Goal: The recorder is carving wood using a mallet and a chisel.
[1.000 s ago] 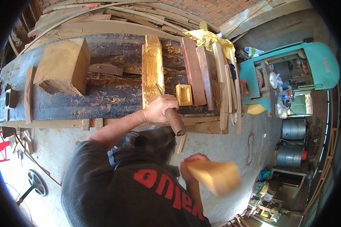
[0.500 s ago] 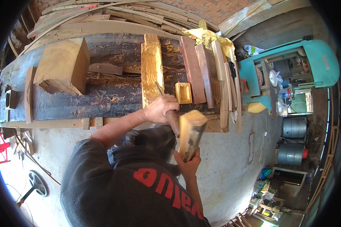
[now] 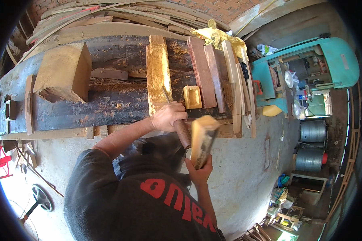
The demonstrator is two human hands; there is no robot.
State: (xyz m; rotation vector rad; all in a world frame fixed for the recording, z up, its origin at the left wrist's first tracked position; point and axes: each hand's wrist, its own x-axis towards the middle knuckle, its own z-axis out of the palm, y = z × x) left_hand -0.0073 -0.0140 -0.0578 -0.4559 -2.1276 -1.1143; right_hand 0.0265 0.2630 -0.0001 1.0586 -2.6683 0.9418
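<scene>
My left hand is wrapped round a chisel, whose wooden handle points back toward my body. The thin metal chisel blade rests at the near part of a yellow wooden beam lying across the bench. In my right hand is a squared wooden mallet, pale on one side and dark-stained on the other, blurred by motion. Its body is beside the butt of the chisel handle; whether they touch, I cannot tell. A small hollowed wooden block sits right of the beam.
A large wood block stands on the left of the dark workbench. Reddish planks and pale strips lie on its right. Beyond are a yellow bag, a teal machine and metal drums.
The bench and things on it have shifted slightly left in the picture. The mallet has shifted a little relative to the chisel handle, whose butt shows more fully. Both hands keep their hold.
</scene>
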